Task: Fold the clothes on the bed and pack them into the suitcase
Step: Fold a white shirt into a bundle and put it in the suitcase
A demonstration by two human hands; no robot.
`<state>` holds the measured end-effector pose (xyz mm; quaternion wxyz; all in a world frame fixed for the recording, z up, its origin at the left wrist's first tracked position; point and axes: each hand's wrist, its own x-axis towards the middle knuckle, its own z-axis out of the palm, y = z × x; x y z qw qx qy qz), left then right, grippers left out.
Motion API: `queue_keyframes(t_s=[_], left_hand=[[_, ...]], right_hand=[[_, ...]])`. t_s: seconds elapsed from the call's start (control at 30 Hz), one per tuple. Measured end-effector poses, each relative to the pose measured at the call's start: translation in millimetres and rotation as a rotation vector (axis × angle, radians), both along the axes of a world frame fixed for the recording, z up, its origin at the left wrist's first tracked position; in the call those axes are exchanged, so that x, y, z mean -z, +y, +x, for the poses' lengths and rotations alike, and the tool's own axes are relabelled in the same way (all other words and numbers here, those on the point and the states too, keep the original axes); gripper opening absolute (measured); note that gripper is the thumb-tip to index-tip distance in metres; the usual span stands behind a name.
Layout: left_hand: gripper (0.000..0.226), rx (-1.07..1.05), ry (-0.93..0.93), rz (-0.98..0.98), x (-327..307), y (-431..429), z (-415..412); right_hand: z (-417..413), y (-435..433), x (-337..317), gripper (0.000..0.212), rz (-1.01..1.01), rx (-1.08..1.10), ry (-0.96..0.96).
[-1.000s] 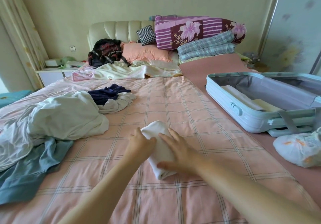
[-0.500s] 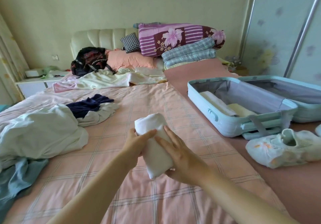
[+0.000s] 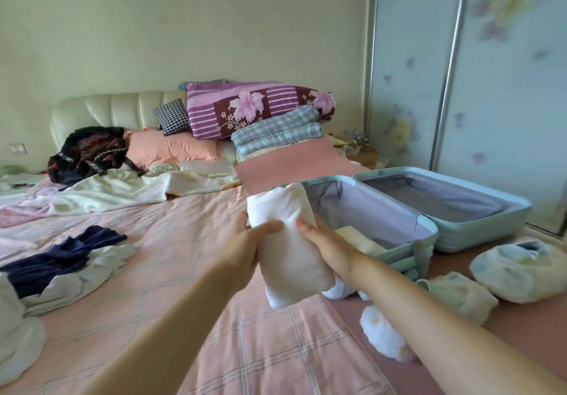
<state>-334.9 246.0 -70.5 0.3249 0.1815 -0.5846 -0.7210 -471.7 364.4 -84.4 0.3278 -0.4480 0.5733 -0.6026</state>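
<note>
A folded white garment is lifted off the pink checked bed, held between both hands. My left hand grips its left side with the thumb across the front. My right hand grips its right side. The light blue suitcase lies open just to the right, with a pale yellow folded item inside its near half. Unfolded clothes remain at the left: a navy piece on a white one.
Several small white and pale green bundles lie on the pink sheet by the suitcase. Pillows, folded quilts and a black bag crowd the headboard. A sliding wardrobe door stands behind the suitcase.
Both hands lifted the folded white garment off the bed and carried it right toward the suitcase. The view turned right with them.
</note>
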Motion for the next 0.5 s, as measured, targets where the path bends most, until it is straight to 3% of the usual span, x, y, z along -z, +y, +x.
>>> queue_keyframes(t_s=[0.1,0.2,0.27,0.37,0.5], left_hand=[[0.067,0.02,-0.001,-0.011,-9,-4,-38],[0.05,0.07,-0.101,-0.111,-16,-11,-77],[0.048,0.041,-0.243,-0.276,-17,-16,-106],[0.06,-0.119,-0.472,-0.526,-15,-23,-149],[0.059,-0.113,-0.612,-0.698,5,-25,-201]], right_hand=[[-32,0,-12,0.028,0.019,0.13,0.005],[-65,-4,-14,0.034,0.048,0.266,0.017],[-88,-5,-18,0.032,0.078,0.375,0.089],[-132,-3,-26,0.034,0.11,0.54,0.3],[-201,-3,-30,0.048,0.274,0.704,0.707]])
